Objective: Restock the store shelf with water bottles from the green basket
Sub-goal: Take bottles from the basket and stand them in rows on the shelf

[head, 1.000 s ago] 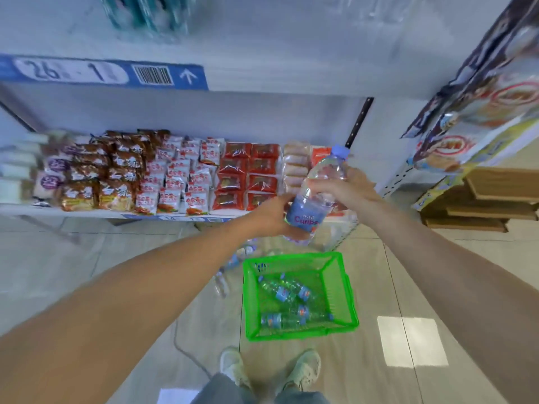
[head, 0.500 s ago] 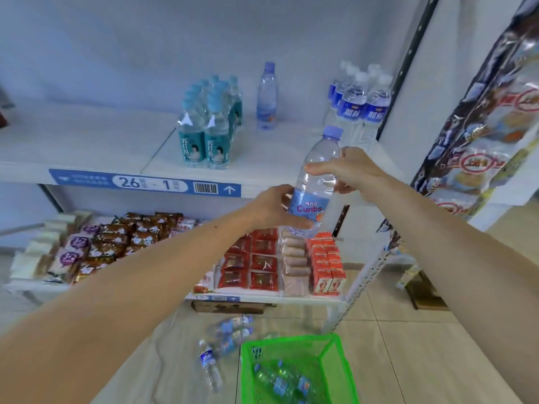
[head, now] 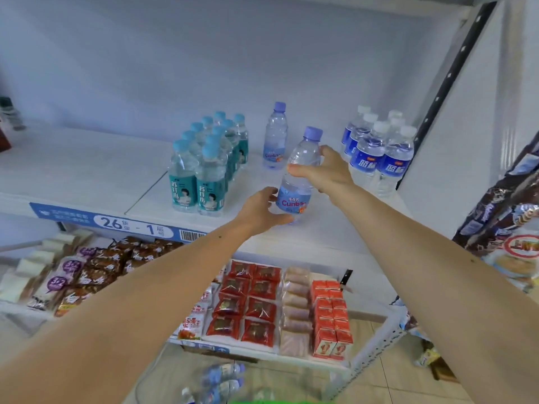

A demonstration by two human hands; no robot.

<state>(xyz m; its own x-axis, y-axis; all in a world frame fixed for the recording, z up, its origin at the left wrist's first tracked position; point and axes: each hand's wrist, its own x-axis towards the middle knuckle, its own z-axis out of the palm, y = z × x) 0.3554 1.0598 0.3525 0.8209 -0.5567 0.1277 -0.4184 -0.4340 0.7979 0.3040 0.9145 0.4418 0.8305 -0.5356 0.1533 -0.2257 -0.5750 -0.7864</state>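
On the far left, the white shelf (head: 87,170) is lying mostly bare, a blue price strip (head: 116,223) running along its front edge. Next along, a block of teal bottles (head: 204,167) is standing in rows. Just right of them the left hand (head: 259,209) is cupping the bottle (head: 297,182) low down, at its blue label, fingers curled round the base. Behind that, near the back wall, a matching bottle (head: 274,135) is standing alone and upright. The right hand (head: 323,170) is pinching the held bottle at its shoulder, thumb in front and fingers behind, below the purple cap. So both hands' grip is closed on the same bottle, whose long axis is leaning slightly, cap tipped up and to the right, base at or just above the shelf; contact is hard to tell. The open spot is lying directly in front of the lone bottle, between the teal block and the white-capped bottles (head: 379,153) on the right, so the coming move is probably a short push back and a straightening. The left hand, being at the base, is nearer the landing point. Below, a lower shelf is carrying snack packs (head: 248,304). At the bottom edge, loose bottles are lying on the tiled floor beside a sliver of the green basket (head: 277,402).
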